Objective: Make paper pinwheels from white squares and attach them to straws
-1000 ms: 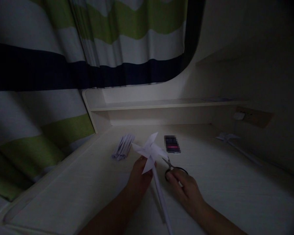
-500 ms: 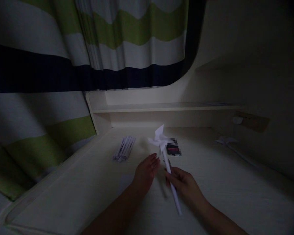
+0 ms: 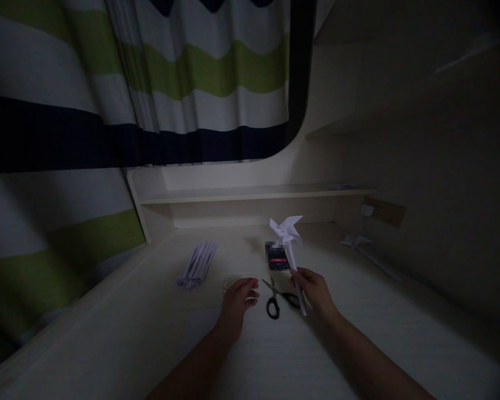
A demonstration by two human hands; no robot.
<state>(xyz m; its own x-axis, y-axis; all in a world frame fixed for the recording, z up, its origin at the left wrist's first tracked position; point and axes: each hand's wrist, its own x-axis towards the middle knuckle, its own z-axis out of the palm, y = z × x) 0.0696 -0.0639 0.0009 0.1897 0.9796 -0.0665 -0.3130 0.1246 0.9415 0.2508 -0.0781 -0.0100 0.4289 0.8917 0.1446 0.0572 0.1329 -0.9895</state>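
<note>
One hand now has the paper pinwheel (image 3: 286,229): the right hand (image 3: 314,289) is closed round its stick (image 3: 294,264), holding it upright over the desk (image 3: 358,333), while the left hand (image 3: 239,297) has let go and hovers half-open, empty. Scissors (image 3: 277,300) lie freed between the hands, dark phone (image 3: 277,258) just behind, paper strips (image 3: 196,265) left, second pinwheel (image 3: 356,241) far right.

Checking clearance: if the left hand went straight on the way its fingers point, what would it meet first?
Probably the scissors, lying just beyond the fingers of the left hand; the picture is dim, so it might pass above them.
</note>
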